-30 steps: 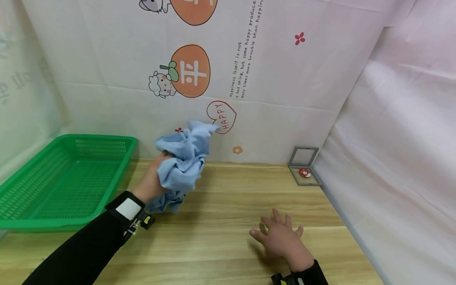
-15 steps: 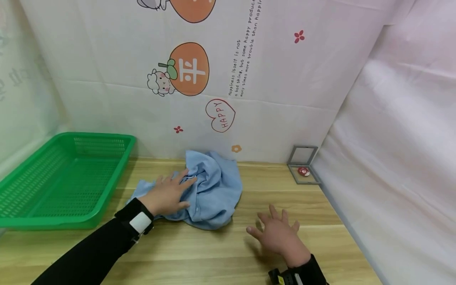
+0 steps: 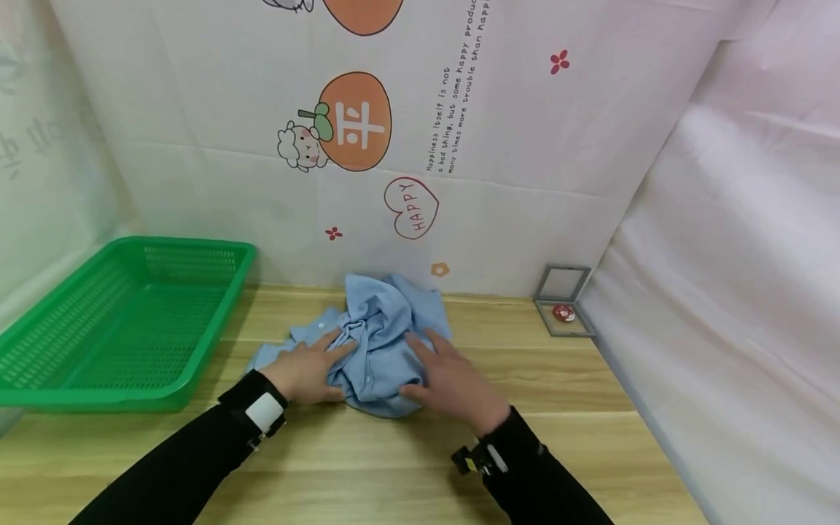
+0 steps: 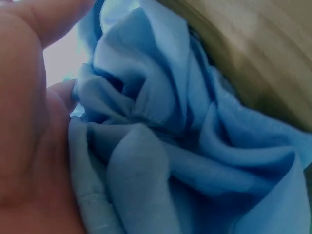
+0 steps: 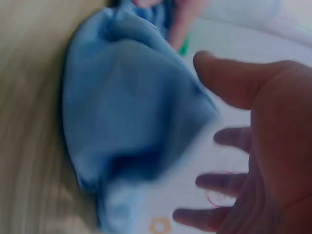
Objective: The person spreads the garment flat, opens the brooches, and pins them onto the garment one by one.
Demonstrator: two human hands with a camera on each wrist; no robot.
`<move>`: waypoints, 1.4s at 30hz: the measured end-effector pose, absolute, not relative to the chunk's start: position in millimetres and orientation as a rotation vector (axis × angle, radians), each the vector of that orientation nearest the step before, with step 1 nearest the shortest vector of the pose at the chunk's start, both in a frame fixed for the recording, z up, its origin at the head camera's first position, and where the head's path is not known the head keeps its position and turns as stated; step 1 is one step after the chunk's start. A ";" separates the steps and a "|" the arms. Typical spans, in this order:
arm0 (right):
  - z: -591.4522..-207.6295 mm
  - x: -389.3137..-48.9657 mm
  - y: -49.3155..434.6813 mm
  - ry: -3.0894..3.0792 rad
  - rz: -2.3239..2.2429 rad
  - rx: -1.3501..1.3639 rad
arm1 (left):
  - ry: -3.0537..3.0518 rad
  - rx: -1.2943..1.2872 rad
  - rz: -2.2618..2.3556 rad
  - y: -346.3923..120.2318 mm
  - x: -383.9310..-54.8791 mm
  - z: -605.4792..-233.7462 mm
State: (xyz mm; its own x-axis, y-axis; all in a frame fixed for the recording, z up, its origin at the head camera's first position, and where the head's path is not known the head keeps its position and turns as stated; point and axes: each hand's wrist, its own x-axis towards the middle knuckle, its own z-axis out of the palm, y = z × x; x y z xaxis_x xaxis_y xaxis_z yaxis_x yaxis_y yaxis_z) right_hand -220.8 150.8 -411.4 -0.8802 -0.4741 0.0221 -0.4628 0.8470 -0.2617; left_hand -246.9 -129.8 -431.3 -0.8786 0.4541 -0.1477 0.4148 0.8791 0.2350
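Note:
A crumpled light blue button-up shirt (image 3: 383, 364) lies on the wooden table against the back wall. My left hand (image 3: 310, 372) is at its left side, fingers stretched out over the cloth. On the opposite side, my right hand (image 3: 459, 380) reaches over the shirt's edge with spread fingers. In the left wrist view, folds of the shirt (image 4: 146, 112) fill the middle beside the palm. The right wrist view has the right hand (image 5: 258, 146) with fingers apart, close to a blurred fold of the shirt (image 5: 122, 102); contact there is unclear.
A green plastic basket (image 3: 187, 390) stands to the left of the shirt. In the back right corner sits a small grey hinged frame (image 3: 551, 329) with a red round piece (image 3: 563, 313) in it. White printed cloth (image 3: 512, 146) walls the back and sides.
The shirt, earlier held up by the left hand, came down onto the table and was released. Since then the right hand has moved left from the bare table to the shirt.

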 end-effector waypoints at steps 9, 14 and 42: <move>-449.4 -254.9 129.5 2.873 -0.128 -0.926 | 2.902 0.669 0.264 -125.6 -256.8 -441.4; -460.5 -266.9 146.7 3.008 -0.021 -0.898 | 2.954 0.627 0.294 -134.1 -260.5 -437.5; -423.0 -259.4 166.0 3.010 -0.201 -0.613 | 3.146 0.556 0.171 -152.1 -248.9 -436.2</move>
